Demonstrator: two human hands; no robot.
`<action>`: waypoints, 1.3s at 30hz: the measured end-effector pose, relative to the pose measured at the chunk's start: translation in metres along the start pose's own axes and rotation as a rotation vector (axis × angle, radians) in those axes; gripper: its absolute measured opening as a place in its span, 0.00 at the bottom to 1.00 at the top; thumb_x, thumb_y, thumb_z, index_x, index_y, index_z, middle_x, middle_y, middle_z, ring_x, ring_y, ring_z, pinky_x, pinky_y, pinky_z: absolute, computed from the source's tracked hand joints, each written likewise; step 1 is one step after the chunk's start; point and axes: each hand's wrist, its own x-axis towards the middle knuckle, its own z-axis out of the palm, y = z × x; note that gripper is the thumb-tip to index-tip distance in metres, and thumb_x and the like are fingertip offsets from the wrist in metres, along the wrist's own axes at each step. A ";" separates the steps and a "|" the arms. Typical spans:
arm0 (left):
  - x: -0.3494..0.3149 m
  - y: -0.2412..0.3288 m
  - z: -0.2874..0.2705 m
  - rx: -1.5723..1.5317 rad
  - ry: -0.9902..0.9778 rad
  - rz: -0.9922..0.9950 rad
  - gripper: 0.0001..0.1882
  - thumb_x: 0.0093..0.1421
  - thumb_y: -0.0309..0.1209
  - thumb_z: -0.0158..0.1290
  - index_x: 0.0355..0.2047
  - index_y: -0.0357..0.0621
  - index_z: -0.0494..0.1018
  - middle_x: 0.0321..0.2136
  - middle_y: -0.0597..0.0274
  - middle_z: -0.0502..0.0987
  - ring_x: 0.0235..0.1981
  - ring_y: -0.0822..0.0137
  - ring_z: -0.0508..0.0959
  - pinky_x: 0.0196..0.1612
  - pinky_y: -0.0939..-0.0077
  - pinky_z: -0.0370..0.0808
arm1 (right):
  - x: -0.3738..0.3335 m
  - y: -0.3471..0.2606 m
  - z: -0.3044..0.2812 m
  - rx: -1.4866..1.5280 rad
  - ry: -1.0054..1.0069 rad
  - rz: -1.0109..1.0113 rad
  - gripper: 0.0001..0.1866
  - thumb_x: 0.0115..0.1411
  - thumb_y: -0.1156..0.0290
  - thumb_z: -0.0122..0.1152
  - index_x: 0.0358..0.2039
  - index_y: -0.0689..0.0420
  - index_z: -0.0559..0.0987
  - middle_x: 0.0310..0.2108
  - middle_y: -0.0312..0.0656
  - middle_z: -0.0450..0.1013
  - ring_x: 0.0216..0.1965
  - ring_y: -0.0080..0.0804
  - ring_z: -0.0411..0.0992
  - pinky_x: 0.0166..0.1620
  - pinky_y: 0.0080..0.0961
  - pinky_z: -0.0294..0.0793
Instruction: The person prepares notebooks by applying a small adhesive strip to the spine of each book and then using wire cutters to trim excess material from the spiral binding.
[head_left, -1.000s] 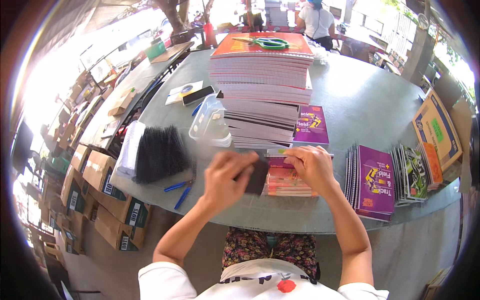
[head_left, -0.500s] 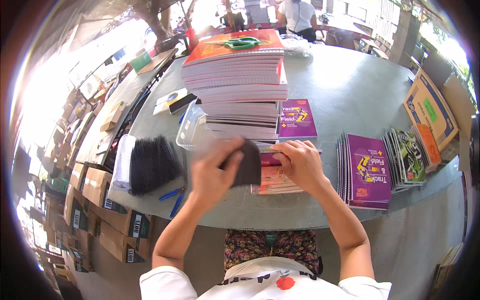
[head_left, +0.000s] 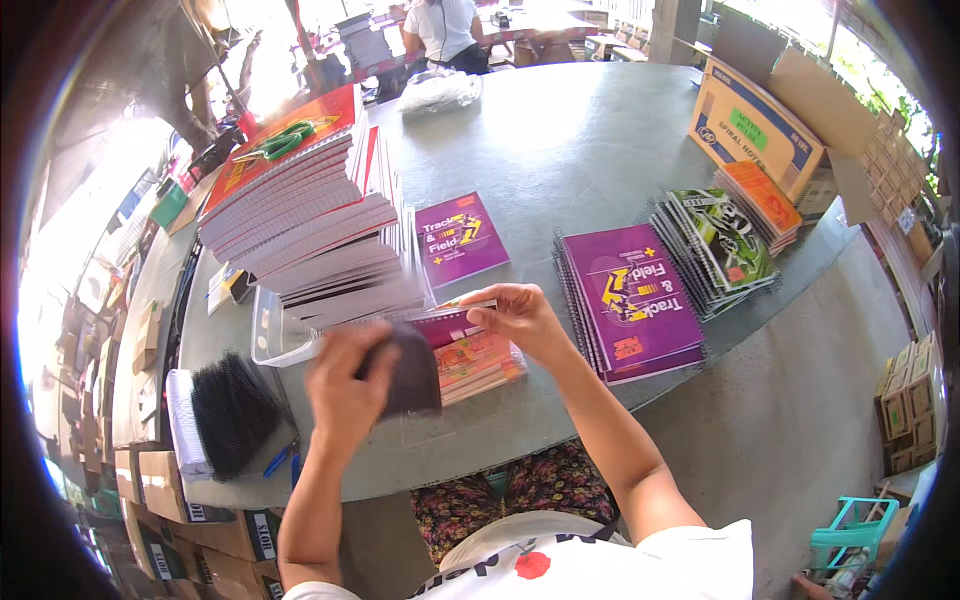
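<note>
My left hand is closed around a dark brown, flat, bent piece; both are smeared by motion. My right hand pinches the right end of a purple-covered notebook with a row of holes along its edge. Under it, a small pile of orange and pink notebooks lies near the table's front edge. Just beyond my hands rises a tall stack of notebooks, with green-handled scissors on its orange top cover. A single purple notebook lies flat to the right of the stack.
Purple spiral notebooks, green-and-black ones and orange ones are piled at the right. An open carton stands behind them. Black binding coils lie at the left, beside a clear plastic tray. Another person is far off.
The view has swung to the right, so the table things sit further left. My left hand still holds the dark piece, and my right hand now pinches the purple notebook's raised edge.
</note>
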 end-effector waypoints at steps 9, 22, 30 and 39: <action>0.001 0.011 0.014 -0.045 -0.309 -0.118 0.13 0.48 0.23 0.60 0.37 0.42 0.75 0.29 0.59 0.73 0.32 0.64 0.74 0.36 0.74 0.71 | -0.006 0.017 0.010 0.081 0.049 -0.126 0.07 0.55 0.76 0.61 0.35 0.62 0.79 0.34 0.39 0.76 0.35 0.18 0.71 0.39 0.16 0.71; 0.006 0.021 0.020 -0.067 -0.318 -0.112 0.10 0.50 0.24 0.57 0.35 0.38 0.74 0.30 0.58 0.75 0.35 0.66 0.76 0.38 0.70 0.72 | -0.008 0.014 0.010 0.057 0.078 -0.132 0.07 0.57 0.76 0.59 0.37 0.62 0.79 0.32 0.33 0.75 0.30 0.12 0.66 0.31 0.11 0.66; 0.011 0.024 0.034 -0.069 -0.234 -0.092 0.10 0.49 0.23 0.58 0.34 0.41 0.75 0.30 0.57 0.74 0.31 0.63 0.75 0.36 0.72 0.72 | -0.011 0.008 0.008 0.103 0.107 -0.133 0.08 0.58 0.74 0.59 0.37 0.63 0.78 0.31 0.33 0.75 0.31 0.13 0.68 0.32 0.11 0.67; 0.035 0.037 0.019 -0.207 0.286 -0.326 0.13 0.50 0.26 0.60 0.38 0.44 0.75 0.29 0.58 0.74 0.28 0.65 0.75 0.30 0.75 0.73 | -0.008 0.005 0.002 0.101 0.014 0.007 0.21 0.65 0.59 0.43 0.37 0.66 0.77 0.33 0.37 0.74 0.35 0.20 0.69 0.42 0.18 0.67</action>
